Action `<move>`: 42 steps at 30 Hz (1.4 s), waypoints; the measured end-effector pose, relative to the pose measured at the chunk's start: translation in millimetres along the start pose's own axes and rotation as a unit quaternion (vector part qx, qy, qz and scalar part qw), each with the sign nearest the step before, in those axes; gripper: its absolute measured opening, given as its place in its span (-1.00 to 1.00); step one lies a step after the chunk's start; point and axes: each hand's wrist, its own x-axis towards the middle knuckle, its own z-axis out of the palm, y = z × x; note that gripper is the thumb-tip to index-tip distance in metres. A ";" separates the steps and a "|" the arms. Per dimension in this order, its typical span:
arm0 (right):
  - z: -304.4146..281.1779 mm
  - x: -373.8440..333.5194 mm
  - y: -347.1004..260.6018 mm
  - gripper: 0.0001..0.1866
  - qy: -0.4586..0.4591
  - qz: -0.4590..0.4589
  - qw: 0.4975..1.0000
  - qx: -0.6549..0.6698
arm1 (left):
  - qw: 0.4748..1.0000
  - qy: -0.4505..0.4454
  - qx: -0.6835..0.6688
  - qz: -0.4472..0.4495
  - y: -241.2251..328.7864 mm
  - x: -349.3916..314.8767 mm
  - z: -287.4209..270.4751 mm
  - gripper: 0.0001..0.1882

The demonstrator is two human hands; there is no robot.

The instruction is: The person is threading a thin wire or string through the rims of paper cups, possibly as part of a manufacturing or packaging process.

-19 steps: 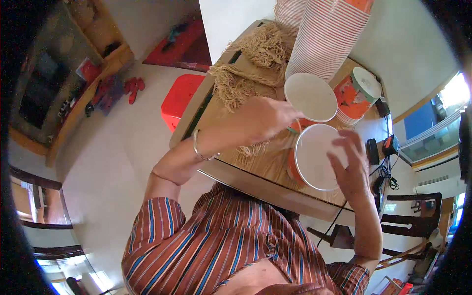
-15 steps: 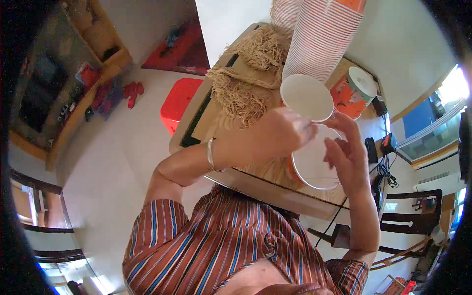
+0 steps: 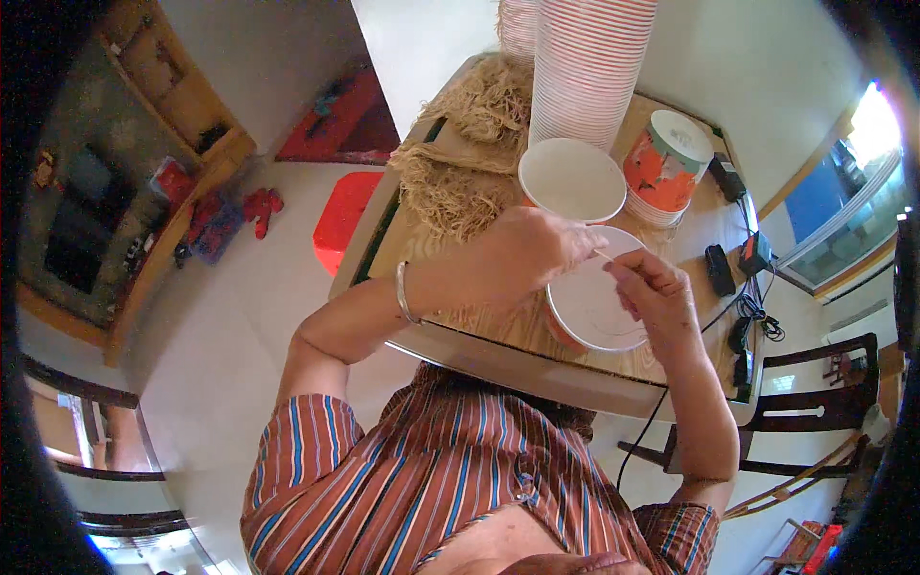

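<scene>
One thin, pale strand point(image 3: 603, 255) between fingers point(image 3: 657, 276)

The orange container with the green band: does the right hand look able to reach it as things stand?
Probably yes: mostly bare tabletop lies between the right hand and the orange container. However, that hand seems busy pinching beside the left hand, so it may need freeing first.
</scene>
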 end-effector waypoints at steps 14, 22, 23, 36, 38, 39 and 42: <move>-26.1 16.3 32.7 -0.91 0.008 -0.003 0.998 -0.062 | 0.961 -0.009 -0.241 -0.136 -14.2 -7.5 -6.1 -0.77; 13.3 3.3 -5.6 -0.46 0.012 -0.063 0.997 -0.039 | 0.979 -0.023 -0.173 -0.102 1.4 1.7 5.8 -0.82; 16.2 6.5 -3.1 -0.48 -0.011 -0.046 0.999 -0.006 | 0.983 -0.022 -0.151 -0.101 4.7 4.4 5.5 -0.84; 22.0 12.4 29.0 -0.87 0.032 -0.059 0.996 -0.059 | 0.982 -0.046 -0.143 -0.115 4.8 2.1 13.8 -0.83; 19.1 11.6 32.0 -0.91 0.031 -0.072 0.991 -0.108 | 0.979 -0.054 -0.161 -0.111 2.3 2.6 14.3 -0.80; 18.8 13.4 37.5 -0.92 0.047 -0.097 0.990 -0.094 | 0.979 -0.054 -0.161 -0.111 0.5 1.9 14.4 -0.80; 14.4 11.9 39.4 -0.93 0.070 -0.105 0.990 -0.070 | 0.977 -0.006 -0.187 -0.103 -5.9 -2.1 13.2 -0.78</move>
